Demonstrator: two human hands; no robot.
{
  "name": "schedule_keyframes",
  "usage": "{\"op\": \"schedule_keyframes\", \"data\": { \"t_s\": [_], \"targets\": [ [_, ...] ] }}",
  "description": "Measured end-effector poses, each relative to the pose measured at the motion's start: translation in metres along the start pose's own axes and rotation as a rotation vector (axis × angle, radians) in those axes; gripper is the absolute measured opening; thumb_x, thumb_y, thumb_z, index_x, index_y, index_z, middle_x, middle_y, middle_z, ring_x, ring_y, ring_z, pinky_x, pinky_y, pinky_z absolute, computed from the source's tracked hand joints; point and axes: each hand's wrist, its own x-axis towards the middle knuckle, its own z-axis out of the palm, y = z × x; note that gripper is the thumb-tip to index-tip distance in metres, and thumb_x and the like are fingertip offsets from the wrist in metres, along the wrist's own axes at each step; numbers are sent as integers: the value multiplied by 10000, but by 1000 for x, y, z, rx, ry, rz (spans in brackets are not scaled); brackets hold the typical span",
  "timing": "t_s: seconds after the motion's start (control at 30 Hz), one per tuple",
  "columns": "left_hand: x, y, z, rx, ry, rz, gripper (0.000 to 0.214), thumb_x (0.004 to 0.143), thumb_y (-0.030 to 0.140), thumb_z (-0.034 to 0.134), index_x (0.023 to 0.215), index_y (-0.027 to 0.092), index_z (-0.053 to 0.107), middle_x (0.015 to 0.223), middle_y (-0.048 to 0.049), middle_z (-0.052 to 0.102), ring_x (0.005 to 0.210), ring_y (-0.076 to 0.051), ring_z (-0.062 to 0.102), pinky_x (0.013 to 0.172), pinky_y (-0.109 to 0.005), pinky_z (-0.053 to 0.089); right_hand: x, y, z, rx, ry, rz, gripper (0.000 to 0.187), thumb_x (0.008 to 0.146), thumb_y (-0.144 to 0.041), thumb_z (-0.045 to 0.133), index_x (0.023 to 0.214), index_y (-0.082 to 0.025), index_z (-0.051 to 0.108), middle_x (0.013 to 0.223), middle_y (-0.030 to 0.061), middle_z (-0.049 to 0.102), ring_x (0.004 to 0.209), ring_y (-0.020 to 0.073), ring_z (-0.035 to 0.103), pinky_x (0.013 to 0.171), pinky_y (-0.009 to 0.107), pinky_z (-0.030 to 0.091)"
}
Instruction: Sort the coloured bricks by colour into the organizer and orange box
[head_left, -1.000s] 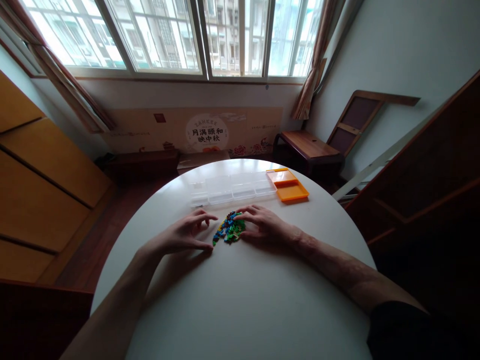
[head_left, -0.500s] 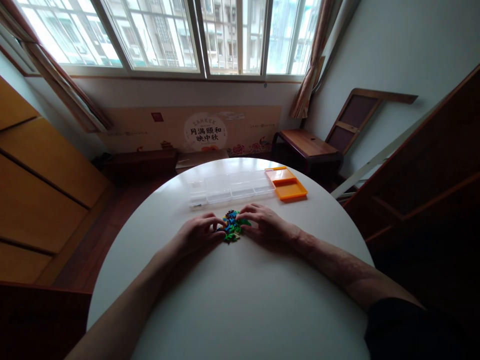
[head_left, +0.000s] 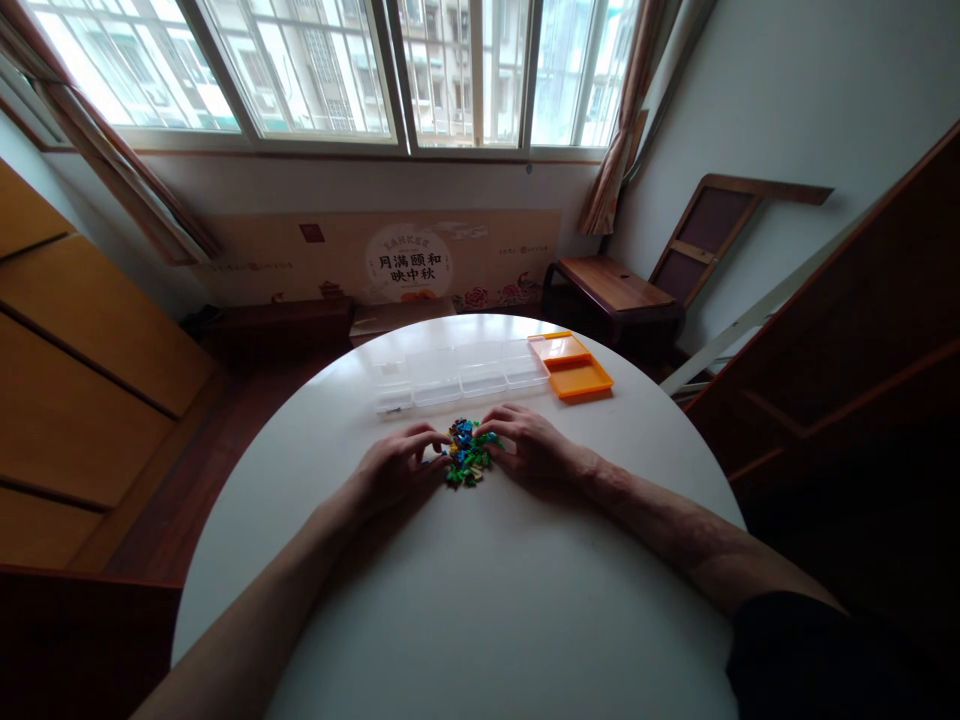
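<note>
A small pile of mixed pieces (head_left: 466, 462), blue, green, yellow and dark brown, lies on the round white table (head_left: 480, 580); each piece is too small to name. At the pile's left edge is my left hand (head_left: 401, 462), its index finger and thumb apart and the fingertips touching the pieces. From the other side my right hand (head_left: 532, 443) reaches in with its fingers spread and bent, the tips over green pieces. Neither hand visibly holds a piece, though the fingertips partly hide what lies beneath them.
Just behind the pile, clear plastic trays (head_left: 461, 375) stand in a row. An orange tray (head_left: 581, 376) with compartments adjoins them at the right. Beyond the table are a wooden chair (head_left: 615, 282), a printed cardboard panel (head_left: 337, 250) and, at left, a yellow cabinet (head_left: 82, 370).
The pieces have shifted slightly, with more of the pile's lower part showing. My left fingers have drawn back a little to the left. My right hand stays nearly in place.
</note>
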Motion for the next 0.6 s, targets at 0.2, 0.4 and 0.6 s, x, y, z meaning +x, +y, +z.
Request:
{"op": "schedule_keyframes", "data": {
  "t_s": [0.2, 0.4, 0.6],
  "targets": [
    [6, 7, -8, 23, -29, 48, 564, 996, 499, 799, 1495, 283, 652, 1423, -128, 688, 1267, -296, 694, 1079, -440, 589, 0, 0, -2, -23, 21, 20, 228, 980, -224, 765, 1205, -231, 727, 1211, 90, 748, 1119, 264, 685, 1006, 428, 597],
    [8, 10, -11, 63, -111, 47, 733, 946, 575, 831, 1568, 278, 582, 1537, -138, 653, 1383, -343, 643, 1164, -504, 556, 0, 0, -4, -26, -13, 18, 337, 973, -327, 802, 1281, -222, 714, 1277, 118, 723, 1166, 289, 668, 1028, 463, 594],
    [8, 13, -12, 55, -137, 44, 607, 978, 544, 802, 1503, 278, 656, 1488, -125, 689, 1340, -331, 666, 1148, -492, 562, 0, 0, -3, -7, -19, 18, 221, 1004, -302, 797, 1213, -251, 748, 1260, 97, 730, 1163, 268, 673, 1032, 463, 592]
  ]
}}
